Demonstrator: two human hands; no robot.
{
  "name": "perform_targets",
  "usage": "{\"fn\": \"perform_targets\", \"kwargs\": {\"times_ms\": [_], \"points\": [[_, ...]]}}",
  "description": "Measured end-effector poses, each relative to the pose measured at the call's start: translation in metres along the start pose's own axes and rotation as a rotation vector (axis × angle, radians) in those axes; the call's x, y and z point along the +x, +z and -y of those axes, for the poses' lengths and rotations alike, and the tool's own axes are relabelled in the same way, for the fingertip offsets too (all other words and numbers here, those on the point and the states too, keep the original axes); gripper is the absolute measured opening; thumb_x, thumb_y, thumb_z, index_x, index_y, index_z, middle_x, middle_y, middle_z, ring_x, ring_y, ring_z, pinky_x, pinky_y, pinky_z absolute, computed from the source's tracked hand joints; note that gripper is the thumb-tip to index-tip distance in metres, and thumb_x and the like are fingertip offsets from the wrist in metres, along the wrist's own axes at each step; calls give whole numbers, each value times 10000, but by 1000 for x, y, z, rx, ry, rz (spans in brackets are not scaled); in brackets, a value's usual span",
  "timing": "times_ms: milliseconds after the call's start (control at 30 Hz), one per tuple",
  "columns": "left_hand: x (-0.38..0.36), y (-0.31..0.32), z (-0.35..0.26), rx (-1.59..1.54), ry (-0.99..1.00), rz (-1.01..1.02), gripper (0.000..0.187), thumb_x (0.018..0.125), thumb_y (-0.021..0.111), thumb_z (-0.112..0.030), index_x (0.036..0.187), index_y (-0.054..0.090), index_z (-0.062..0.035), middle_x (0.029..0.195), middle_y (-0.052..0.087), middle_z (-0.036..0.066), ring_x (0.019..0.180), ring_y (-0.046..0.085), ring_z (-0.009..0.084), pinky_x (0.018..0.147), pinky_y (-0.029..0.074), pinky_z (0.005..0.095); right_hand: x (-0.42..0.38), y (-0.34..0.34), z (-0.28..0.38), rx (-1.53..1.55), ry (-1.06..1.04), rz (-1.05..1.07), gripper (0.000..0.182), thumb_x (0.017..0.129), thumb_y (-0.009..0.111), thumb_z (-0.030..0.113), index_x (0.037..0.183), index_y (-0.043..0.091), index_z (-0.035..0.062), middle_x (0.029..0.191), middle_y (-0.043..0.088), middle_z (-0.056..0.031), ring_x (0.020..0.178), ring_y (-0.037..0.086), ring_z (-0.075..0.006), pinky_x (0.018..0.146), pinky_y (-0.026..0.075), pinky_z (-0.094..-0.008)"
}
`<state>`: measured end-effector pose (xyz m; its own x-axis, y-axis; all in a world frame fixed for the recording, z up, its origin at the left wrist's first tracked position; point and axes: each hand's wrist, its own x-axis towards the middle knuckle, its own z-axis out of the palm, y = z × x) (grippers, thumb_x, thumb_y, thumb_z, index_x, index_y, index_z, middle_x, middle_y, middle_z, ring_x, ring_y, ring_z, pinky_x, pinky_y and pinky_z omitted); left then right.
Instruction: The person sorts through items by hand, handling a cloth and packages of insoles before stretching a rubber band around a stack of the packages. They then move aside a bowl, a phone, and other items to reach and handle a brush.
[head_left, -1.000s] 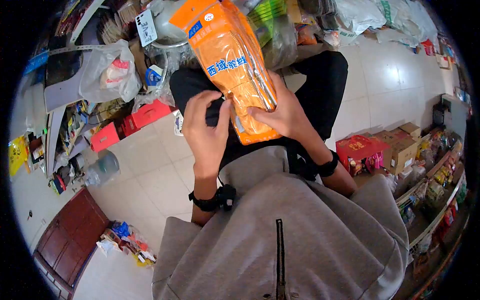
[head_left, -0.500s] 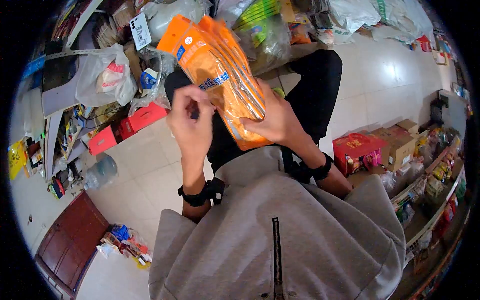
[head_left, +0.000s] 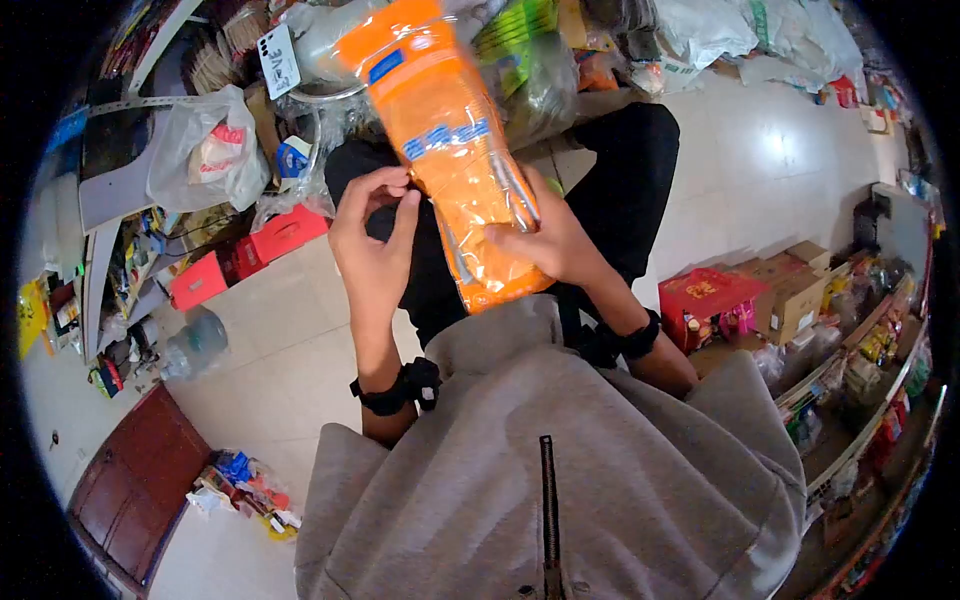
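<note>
Held a long, flat, bright orange package of glossy plastic (head_left: 450, 165) in front of the body, above black cloth trousers (head_left: 635, 180). Ran lengthwise from a near end close to the soft grey cloth sweatshirt (head_left: 600, 470) to a far end pointing away from the body and leaning toward the left. Grasped the package by its right edge, toward the near end, in the right hand (head_left: 563, 242), with the thumb laid across the front face and the other fingers mostly out of sight behind. Had the left hand (head_left: 370, 262) beside the left edge, with thumb and forefinger curved toward each other and tips at the plastic. Could not tell a pinch there from a bare touch or a slight gap. Stood farther along the long axis with the left fingertips than with the right thumb, on opposite sides of the package's width. Seemed to hinge on that left edge, with the right hand nearer overall and serving as the steadying side. Showed, beyond the package to the left, a white phone-like slab (head_left: 279, 65) with dark handwriting; just right of the package's far end, a bright green plastic packet (head_left: 515, 45); well left of the package, a crumpled translucent plastic bag (head_left: 205, 155); and well right of it, a red printed cardboard box (head_left: 710, 295).
</note>
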<state>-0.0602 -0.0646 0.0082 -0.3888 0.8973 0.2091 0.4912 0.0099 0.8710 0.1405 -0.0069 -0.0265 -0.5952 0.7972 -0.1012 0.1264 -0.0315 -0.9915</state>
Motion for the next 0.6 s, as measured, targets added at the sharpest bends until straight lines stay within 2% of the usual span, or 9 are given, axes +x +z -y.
{"fn": "perform_targets", "kwargs": {"times_ms": [67,100,167,300,333,433,467,500,600], "points": [[-6,0,0,-118,-157,-63,238,798,698,33,1027,639,4,951,644,106,834,636,181,799,502,280,-1,-1,8,697,426,6,703,792,730,267,1361,413,2,1214,599,-142,1062,632,-257,922,508,-372],[-5,2,-2,-125,-154,-73,238,798,698,33,1027,639,4,951,644,106,834,636,181,799,502,280,-1,-6,4,687,422,11,703,792,730,267,1361,413,2,1214,599,-142,1062,632,-257,922,508,-372],[-2,8,-10,19,7,92,241,795,701,27,1026,635,-2,969,630,108,871,627,193,810,503,291,-4,-17,-11,1000,461,174,683,826,691,298,1364,405,-9,1230,590,-116,1066,631,-214,922,520,-356],[-2,11,-10,242,213,60,184,759,724,1,927,649,-2,983,609,129,866,603,279,730,493,343,-6,-17,-11,958,462,160,703,841,662,338,1371,382,-30,1238,581,-140,1080,624,-220,928,517,-349],[-1,11,-8,241,208,49,184,759,724,1,927,649,-2,983,609,129,866,603,279,730,493,343,-6,-17,-13,949,466,169,703,841,662,338,1371,382,-30,1238,581,-140,1080,624,-220,928,517,-349],[8,9,-7,239,260,-157,100,773,696,22,854,638,13,856,636,127,767,604,304,690,478,364,-6,-19,-15,904,453,175,684,858,636,318,1380,369,-35,1259,571,-155,1085,625,-234,946,508,-356],[11,5,-9,258,221,-232,68,791,675,35,841,633,19,805,639,132,746,611,306,686,480,361,-9,-20,-14,960,489,140,669,868,619,306,1384,365,-36,1269,566,-163,1093,623,-244,956,503,-363],[14,0,-11,254,226,-316,62,800,671,34,847,635,17,819,640,134,760,615,307,685,482,358,-12,-20,-11,1017,527,101,654,877,603,295,1388,362,-36,1280,561,-172,1101,621,-254,965,498,-369],[15,-1,-19,260,205,-341,73,802,671,31,861,629,20,836,636,129,760,615,307,683,484,360,-22,-19,-4,1145,598,61,627,894,568,298,1375,373,-53,1279,562,-196,1112,615,-289,974,494,-382]]}}
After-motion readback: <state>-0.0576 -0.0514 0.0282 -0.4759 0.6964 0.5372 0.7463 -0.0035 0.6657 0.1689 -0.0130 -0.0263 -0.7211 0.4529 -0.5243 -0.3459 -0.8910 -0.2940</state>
